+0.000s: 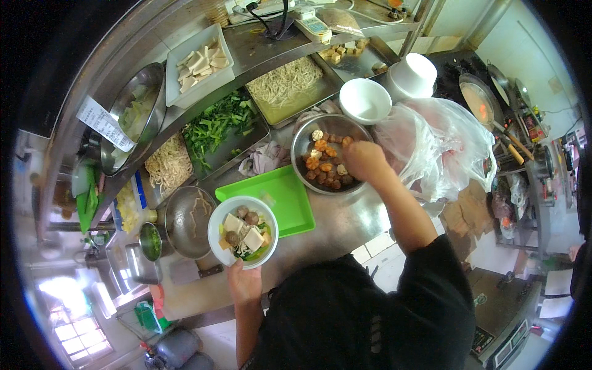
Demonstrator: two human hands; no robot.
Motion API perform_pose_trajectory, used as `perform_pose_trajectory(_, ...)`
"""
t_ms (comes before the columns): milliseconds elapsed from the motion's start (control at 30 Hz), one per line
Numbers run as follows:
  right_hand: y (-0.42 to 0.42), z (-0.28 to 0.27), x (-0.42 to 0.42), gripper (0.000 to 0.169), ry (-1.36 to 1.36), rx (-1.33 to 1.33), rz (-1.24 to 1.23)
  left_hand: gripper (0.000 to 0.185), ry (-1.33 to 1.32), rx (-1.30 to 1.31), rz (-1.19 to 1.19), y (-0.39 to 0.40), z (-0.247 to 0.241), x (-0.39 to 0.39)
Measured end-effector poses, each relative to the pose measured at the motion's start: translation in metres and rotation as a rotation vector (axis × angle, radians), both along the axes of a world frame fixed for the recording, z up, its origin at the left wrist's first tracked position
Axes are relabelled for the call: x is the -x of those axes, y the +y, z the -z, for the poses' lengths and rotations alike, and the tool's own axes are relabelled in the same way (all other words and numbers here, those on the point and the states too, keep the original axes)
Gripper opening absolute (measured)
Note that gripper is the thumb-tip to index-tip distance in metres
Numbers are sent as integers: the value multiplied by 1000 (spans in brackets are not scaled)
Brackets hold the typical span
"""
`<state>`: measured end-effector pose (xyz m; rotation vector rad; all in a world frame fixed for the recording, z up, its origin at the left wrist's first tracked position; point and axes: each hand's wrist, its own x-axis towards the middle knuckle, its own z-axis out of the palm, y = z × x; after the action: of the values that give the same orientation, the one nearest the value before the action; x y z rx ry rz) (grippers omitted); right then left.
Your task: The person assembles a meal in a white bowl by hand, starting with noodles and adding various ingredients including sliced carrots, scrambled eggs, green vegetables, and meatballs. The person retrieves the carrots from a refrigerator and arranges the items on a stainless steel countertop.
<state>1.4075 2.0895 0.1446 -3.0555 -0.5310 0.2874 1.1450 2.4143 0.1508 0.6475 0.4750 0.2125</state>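
Note:
My left hand holds a white bowl by its near rim. Inside it lie tofu slabs, brown meatballs, green leaves and pale noodle-like strands. My right hand is over the right side of a round steel bowl, its fingertips partly hidden; whether it grips anything cannot be told. That steel bowl holds orange and brown balls and a few whitish pieces. A bright green tray lies partly under the white bowl, and an empty white bowl stands behind the steel one.
Behind are steel trays of chopped greens and bean sprouts, and a shelf with a white tofu tub. Stacked white bowls and a plastic bag stand right. At left are a steel bowl and smaller containers. Pans lie far right.

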Motion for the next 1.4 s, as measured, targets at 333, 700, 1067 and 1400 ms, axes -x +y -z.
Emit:
perform_pose_trajectory(333,31,63,18,11,20,249,42,66,-9,-5,3,1,-3,3)
perform_pose_trajectory(700,5,88,19,35,86,87,96,67,-51,1,54,10,7,2)
perform_pose_trajectory(1067,17,29,14,52,-55,-142,121,71,-179,82,-21,26,-5,36)
perform_pose_trajectory(1400,-8,-33,68,26,445,-2025,698,69,38,-105,109,47,29,106)
